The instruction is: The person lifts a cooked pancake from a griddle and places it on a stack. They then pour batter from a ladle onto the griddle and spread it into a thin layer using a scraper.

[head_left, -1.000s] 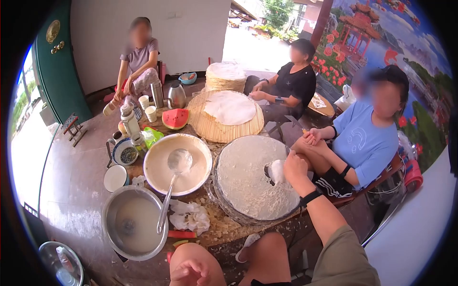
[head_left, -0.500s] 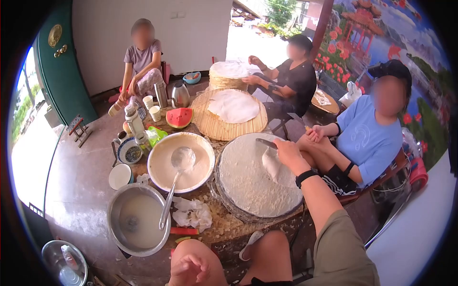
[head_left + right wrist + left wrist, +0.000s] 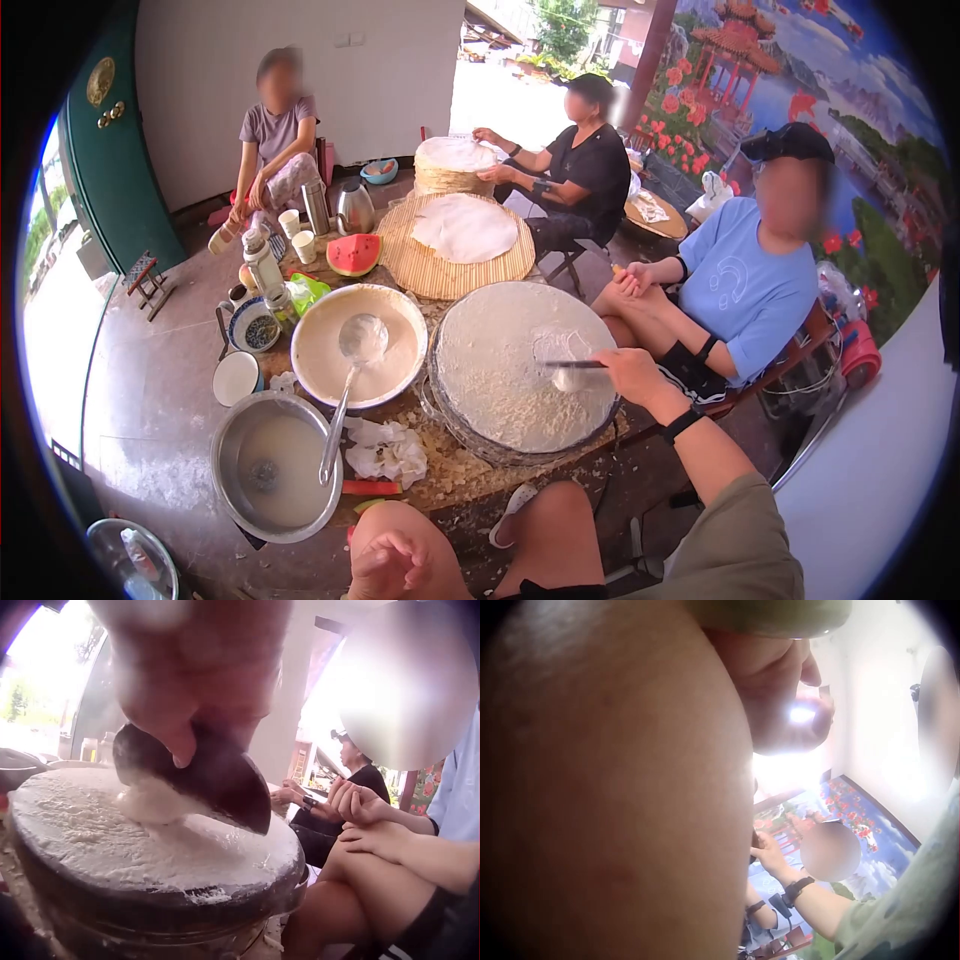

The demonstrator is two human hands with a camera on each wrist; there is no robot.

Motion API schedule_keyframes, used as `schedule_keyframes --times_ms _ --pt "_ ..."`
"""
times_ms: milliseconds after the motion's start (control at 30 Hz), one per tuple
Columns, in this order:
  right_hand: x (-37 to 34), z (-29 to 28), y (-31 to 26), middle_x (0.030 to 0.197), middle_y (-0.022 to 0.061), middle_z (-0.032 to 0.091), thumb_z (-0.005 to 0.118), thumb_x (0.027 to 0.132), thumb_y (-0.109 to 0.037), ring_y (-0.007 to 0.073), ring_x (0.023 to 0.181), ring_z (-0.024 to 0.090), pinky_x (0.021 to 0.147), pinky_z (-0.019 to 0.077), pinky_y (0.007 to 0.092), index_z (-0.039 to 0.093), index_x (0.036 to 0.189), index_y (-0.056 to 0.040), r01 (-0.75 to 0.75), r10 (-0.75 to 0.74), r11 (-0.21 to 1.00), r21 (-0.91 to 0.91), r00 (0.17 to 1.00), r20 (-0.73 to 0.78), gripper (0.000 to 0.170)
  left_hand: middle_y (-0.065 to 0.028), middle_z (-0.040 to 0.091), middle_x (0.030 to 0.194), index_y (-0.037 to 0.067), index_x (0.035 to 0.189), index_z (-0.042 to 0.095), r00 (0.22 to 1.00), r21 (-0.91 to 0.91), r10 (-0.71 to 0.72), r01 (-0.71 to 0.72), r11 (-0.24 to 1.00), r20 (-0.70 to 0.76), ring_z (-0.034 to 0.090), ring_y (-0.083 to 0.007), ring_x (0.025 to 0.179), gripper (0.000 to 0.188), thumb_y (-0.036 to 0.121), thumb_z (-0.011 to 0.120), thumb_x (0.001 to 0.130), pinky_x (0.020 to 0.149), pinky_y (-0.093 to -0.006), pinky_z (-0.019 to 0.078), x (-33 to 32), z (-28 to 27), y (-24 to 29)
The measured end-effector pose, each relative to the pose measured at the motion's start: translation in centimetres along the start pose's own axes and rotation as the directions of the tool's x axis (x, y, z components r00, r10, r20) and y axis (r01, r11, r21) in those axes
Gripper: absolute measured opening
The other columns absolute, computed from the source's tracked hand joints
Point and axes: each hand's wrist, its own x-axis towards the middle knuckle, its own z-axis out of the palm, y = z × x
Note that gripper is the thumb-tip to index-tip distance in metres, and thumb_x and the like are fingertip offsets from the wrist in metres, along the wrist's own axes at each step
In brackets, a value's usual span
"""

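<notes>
My right hand (image 3: 640, 378) grips a dark scraper (image 3: 578, 364) with a curved edge over the right side of the round griddle (image 3: 480, 340). In the right wrist view the thumb presses on the scraper's face, and a pale lump of batter (image 3: 154, 804) clings under it. A whitish, uneven layer coats the griddle top, with loose crumbs towards the near right. On my knee rests my left hand (image 3: 388, 563), palm up, its fingers loosely curled around nothing. The left wrist view shows mostly bare skin close to the lens.
Left of the griddle stand a batter basin (image 3: 408, 375) with a ladle (image 3: 345, 420) and a metal pot (image 3: 228, 490). Behind are a straw mat (image 3: 400, 270) bearing a thin pancake (image 3: 465, 228), a watermelon piece (image 3: 353, 254) and a pancake stack (image 3: 452, 178). Three people sit around.
My right hand has swept the scraper across the griddle, lately towards me. My left hand stays on the knee. The person in black has reached to the pancake stack.
</notes>
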Motion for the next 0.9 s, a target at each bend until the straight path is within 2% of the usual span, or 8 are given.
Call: schedule_keyframes --times_ms 67,133,433,567,667,733,800,900 --pt "-0.2 0.2 -1.6 0.072 0.0159 0.062 0.050 0.078 -0.008 0.0323 0.070 0.062 0.064 0.0498 0.0404 0.054 0.095 -0.0027 -0.245 0.247 0.960 -0.132 0.969 -0.004 0.017 -0.0095 0.052 0.085 0.006 0.097 0.056 1.000 0.001 0.000 0.000 1.000 0.010 0.044 -0.0154 0.058 0.026 0.028 0.057 0.083 0.048 -0.0239 0.0372 -0.1 -0.1 0.0" --pt "0.1 1.3 -3.7 0.069 0.0174 0.062 0.051 0.077 -0.008 0.0341 0.068 0.063 0.062 0.0506 0.0419 0.052 0.092 0.0011 -0.462 0.478 0.837 -0.294 0.878 -0.019 0.018 -0.0095 0.052 0.085 0.007 0.097 0.056 1.000 -0.001 -0.001 0.001 1.000 0.016 0.044 -0.0153 0.058 0.025 0.028 0.057 0.083 0.048 -0.0238 0.0372 -0.2 -0.1 0.1" --pt "8.9 4.8 -11.0 0.074 0.0218 0.062 0.051 0.075 -0.011 0.0364 0.075 0.062 0.068 0.0496 0.0432 0.051 0.087 0.0038 -0.555 0.551 0.831 -0.038 0.831 -0.072 0.019 -0.0101 0.053 0.087 0.006 0.097 0.057 1.000 -0.016 0.001 0.000 1.000 0.010 0.045 -0.0158 0.058 0.025 0.026 0.056 0.083 0.049 -0.0237 0.0371 -0.8 -0.4 0.4" --pt "13.4 4.0 -9.2 0.077 0.0199 0.062 0.053 0.075 -0.009 0.0366 0.077 0.061 0.068 0.0485 0.0440 0.052 0.091 -0.0009 -0.520 0.514 0.854 -0.001 0.845 -0.148 0.018 -0.0102 0.053 0.088 0.006 0.099 0.056 1.000 0.016 0.024 -0.024 1.000 -0.005 0.045 -0.0159 0.058 0.026 0.026 0.056 0.083 0.048 -0.0243 0.0370 -1.3 -1.3 0.3" --pt "14.7 4.2 -5.1 0.079 0.0194 0.062 0.054 0.075 -0.007 0.0361 0.076 0.061 0.067 0.0477 0.0448 0.053 0.092 -0.0053 -0.290 0.282 0.957 -0.017 0.941 -0.189 0.016 -0.0100 0.054 0.087 0.006 0.099 0.056 0.999 -0.006 0.038 -0.038 0.999 0.018 0.045 -0.0160 0.058 0.026 0.027 0.055 0.083 0.048 -0.0247 0.0370 -1.4 -1.1 0.6" --pt "14.1 4.2 -3.9 0.081 0.0168 0.062 0.048 0.077 -0.002 0.0324 0.079 0.060 0.066 0.0463 0.0419 0.055 0.093 -0.0087 -0.085 0.088 0.996 0.026 0.988 -0.127 0.019 -0.0099 0.054 0.087 0.006 0.099 0.056 0.999 -0.015 0.038 -0.038 0.999 0.013 0.045 -0.0161 0.058 0.026 0.027 0.056 0.083 0.048 -0.0248 0.0369 -1.4 -1.0 0.6" --pt "13.3 4.8 -3.0 0.084 0.0158 0.062 0.048 0.078 -0.003 0.0319 0.082 0.059 0.070 0.0455 0.0410 0.056 0.094 -0.0098 0.108 -0.098 0.985 0.132 0.992 -0.075 0.019 -0.0098 0.054 0.087 0.006 0.098 0.056 0.999 -0.009 0.033 -0.033 0.999 -0.002 0.045 -0.0162 0.058 0.026 0.027 0.056 0.082 0.048 -0.0248 0.0369 -1.2 -1.0 0.8" --pt "11.3 5.1 -2.1 0.084 0.0133 0.061 0.049 0.077 -0.003 0.0316 0.083 0.058 0.073 0.0450 0.0389 0.058 0.090 -0.0100 0.197 -0.184 0.957 0.214 0.980 -0.079 0.018 -0.0099 0.054 0.086 0.006 0.098 0.056 1.000 -0.004 0.014 -0.014 1.000 0.012 0.045 -0.0161 0.058 0.026 0.027 0.056 0.082 0.048 -0.0248 0.0367 -1.0 -0.6 0.8"
